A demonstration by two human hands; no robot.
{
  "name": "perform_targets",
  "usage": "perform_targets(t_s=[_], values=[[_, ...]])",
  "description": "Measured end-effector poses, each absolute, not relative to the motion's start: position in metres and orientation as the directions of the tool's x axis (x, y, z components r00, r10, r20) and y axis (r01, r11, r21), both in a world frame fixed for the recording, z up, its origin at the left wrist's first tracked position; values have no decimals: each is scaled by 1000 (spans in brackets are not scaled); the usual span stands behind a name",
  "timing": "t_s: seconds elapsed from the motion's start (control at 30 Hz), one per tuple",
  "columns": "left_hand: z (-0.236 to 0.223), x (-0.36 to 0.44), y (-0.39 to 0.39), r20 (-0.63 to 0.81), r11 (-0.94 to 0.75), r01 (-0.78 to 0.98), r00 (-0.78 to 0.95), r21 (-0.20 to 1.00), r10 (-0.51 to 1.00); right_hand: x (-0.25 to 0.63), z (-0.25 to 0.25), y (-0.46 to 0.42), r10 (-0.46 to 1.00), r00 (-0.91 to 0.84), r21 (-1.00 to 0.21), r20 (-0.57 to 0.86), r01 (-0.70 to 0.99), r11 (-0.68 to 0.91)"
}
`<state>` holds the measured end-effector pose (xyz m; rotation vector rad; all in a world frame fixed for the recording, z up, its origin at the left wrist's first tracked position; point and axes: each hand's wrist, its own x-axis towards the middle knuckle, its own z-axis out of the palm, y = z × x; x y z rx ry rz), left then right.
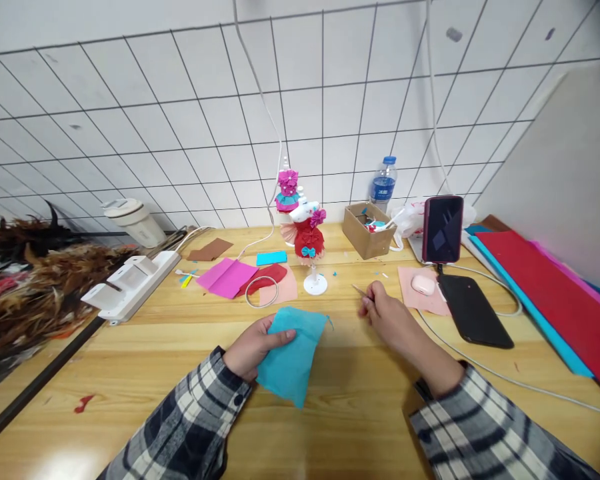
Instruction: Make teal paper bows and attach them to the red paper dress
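head view | from person's head | facing forward, down | tabletop (180, 353) near

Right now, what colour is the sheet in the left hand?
Turquoise blue; the head view shows the sheet best.

A small craft workspace — feathers (80, 273), paper sheets (555, 293), dressed miniature mannequins (309, 241).
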<state>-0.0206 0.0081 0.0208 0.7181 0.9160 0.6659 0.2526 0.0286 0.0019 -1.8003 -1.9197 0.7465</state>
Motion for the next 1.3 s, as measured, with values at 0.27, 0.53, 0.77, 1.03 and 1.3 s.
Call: perform_targets(t_s=[0.27,0.53,0.77,1.03,1.3], values=[[15,-23,16,-383,488,-294,347,822,856,220,12,-4,885,-410,-868,-220,496,14],[20,2,-3,-349,459,-421,314,783,883,204,10,-3,963,-227,-969,-146,228,-93],[14,16,-21,-325,497,-417,418,761,848,191,3,-9,985,-151,-988,-85,144,-63],[6,16,-32,-398,525,-126,513,842,761,195,10,-1,990,-123,-994,-64,100,-52],[14,-15,-1,-129,131,-61,35,989,991,190,10,-16,875,-374,-924,-308,-102,-369]])
